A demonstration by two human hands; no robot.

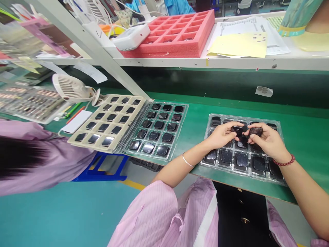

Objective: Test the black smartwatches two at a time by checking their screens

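My left hand pinches a small dark square watch-like piece above a clear plastic tray of similar dark pieces on the green bench. My right hand grips a second dark piece right beside the first; the two pieces almost touch. Both hands hover over the tray's middle rows. A thin bracelet circles my left wrist and a red bead bracelet my right.
To the left lie another clear tray and a beige tray of dark pieces, with a small white fan behind. A red foam tray and papers sit on the shelf. A person in pink leans in at left.
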